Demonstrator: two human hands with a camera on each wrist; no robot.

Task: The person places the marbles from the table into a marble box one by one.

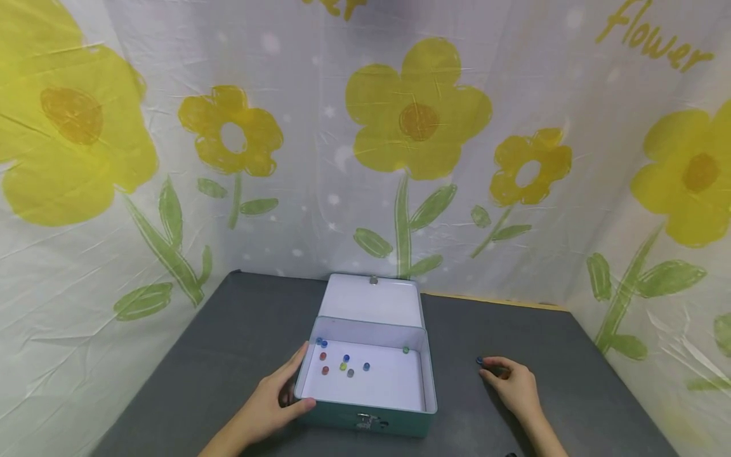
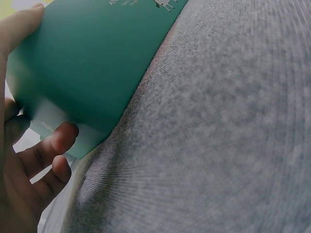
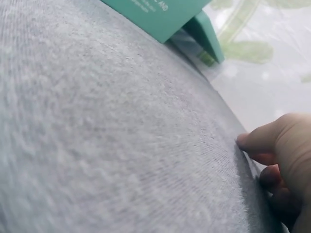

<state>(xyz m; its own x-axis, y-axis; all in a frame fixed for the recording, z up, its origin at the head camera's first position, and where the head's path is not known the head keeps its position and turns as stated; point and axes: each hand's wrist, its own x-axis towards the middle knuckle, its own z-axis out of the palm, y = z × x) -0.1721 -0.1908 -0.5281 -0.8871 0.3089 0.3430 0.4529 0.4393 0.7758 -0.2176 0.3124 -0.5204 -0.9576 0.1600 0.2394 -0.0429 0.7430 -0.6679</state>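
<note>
A green metal box with a white inside stands on the dark cloth, its lid tipped back. My left hand grips its front left corner, thumb over the front rim and fingers along the left side. Within the box lie several small glass beads: red ones, blue ones, a yellow one, a grey one and a green one. Right of the box, my right hand has its index fingertip at a blue bead on the cloth; thumb and index tips stand apart.
Dark grey cloth covers the table. A flower-printed curtain hangs behind and at both sides. Part of a small dark object shows at the bottom edge, near the right forearm.
</note>
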